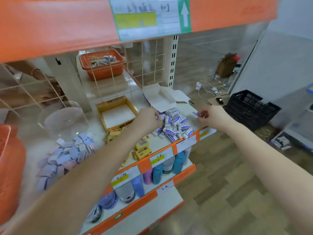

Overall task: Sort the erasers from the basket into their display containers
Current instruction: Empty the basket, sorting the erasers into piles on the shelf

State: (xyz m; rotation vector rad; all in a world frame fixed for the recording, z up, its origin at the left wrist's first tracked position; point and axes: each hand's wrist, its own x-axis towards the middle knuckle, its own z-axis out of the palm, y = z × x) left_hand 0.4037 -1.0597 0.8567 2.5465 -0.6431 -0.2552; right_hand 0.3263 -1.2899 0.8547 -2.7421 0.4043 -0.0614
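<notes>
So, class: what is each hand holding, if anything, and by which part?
The right hand pinches a white-and-purple eraser by one end. The left hand pinches a second eraser; which part is hidden.

basket (108, 72) contents blurred | shelf label (145, 17) unreadable | orange bin (11, 167) cropped left

White-and-blue erasers (174, 126) heaped before open white box (157, 99); yellow erasers (143, 149) before open yellow box (115, 101)
</notes>
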